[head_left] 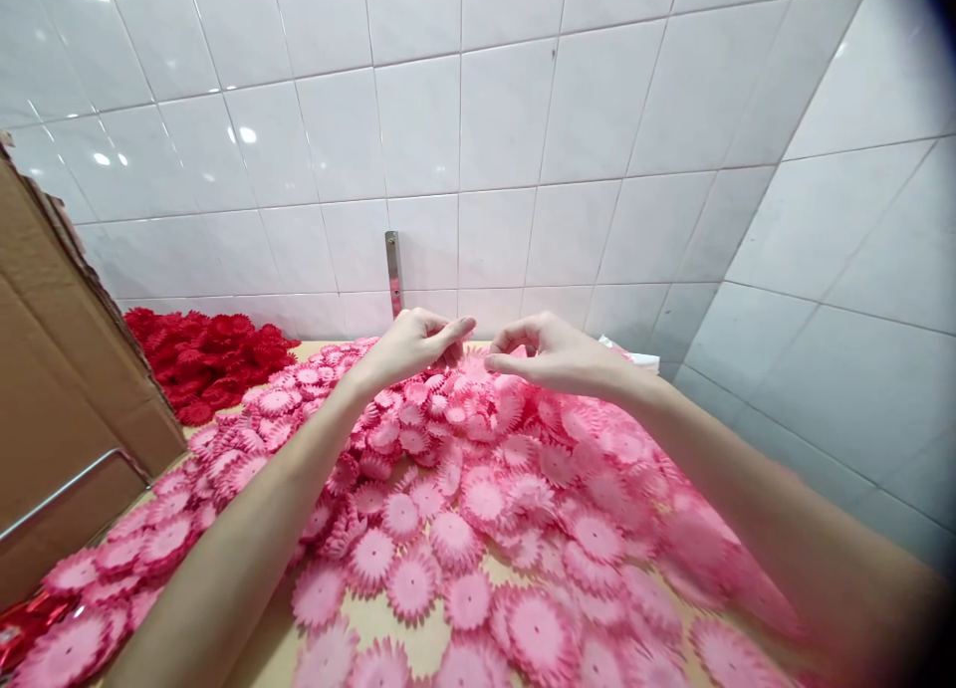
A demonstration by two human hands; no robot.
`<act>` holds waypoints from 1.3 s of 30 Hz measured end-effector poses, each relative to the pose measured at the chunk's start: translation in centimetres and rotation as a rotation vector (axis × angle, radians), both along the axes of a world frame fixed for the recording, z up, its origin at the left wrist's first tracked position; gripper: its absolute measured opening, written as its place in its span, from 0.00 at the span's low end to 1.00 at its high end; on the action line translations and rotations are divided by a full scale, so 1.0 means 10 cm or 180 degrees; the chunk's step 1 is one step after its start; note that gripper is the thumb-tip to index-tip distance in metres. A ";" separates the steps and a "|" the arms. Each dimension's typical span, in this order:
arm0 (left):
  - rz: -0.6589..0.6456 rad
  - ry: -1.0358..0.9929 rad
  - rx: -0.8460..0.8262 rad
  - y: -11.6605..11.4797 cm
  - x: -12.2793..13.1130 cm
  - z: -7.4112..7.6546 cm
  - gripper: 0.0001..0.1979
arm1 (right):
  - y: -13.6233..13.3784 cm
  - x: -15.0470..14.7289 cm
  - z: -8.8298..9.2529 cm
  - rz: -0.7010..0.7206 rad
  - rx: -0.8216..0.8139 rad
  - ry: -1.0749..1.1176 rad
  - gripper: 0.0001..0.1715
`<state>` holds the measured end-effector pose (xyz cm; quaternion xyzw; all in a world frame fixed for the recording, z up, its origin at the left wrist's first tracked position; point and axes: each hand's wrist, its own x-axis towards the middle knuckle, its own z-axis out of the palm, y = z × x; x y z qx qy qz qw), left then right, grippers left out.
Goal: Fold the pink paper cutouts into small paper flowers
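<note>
My left hand (pixel 427 340) is held over the far part of a pink pile, its fingers curled in and the thumb laid along them. Facing it across a small gap, my right hand (pixel 539 349) has thumb and forefinger brought together in a pinch. What either hand holds, if anything, is too small or hidden to make out. Below and between them lie pink petal discs (pixel 409 583), fringed round the edge, with a small hole in the middle. They are heaped thickly under the hands and lie flatter and more scattered towards me.
Dark red fringed pieces (pixel 216 354) are heaped at the back left. A cardboard box (pixel 67 369) stands on the left, with a thin metal rod (pixel 64 494) against it. White wall tiles (pixel 500 120) rise behind; a metal strip (pixel 393 270) is upright against them. A yellowish tabletop (pixel 410 640) shows between discs.
</note>
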<state>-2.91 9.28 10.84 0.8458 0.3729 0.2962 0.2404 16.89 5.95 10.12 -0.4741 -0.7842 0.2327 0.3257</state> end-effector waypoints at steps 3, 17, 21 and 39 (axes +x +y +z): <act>0.0224 0.0106 0.0153 0.07 -0.04 -0.03 0.20 | 0.08 0.03 -0.06 -0.0168 0.0014 0.0116 0.04; -0.0574 0.0385 -0.0344 0.03 -0.05 -0.05 0.21 | 0.16 0.02 -0.19 0.0059 0.0018 0.0070 0.13; -0.0440 0.0409 -0.0186 0.10 -0.07 -0.09 0.16 | 0.16 0.02 -0.19 -0.0035 0.0210 -0.0205 0.14; 0.0135 0.1089 0.0262 0.22 -0.17 -0.15 0.16 | 0.00 -0.32 -0.39 0.0026 0.1448 -0.2071 0.16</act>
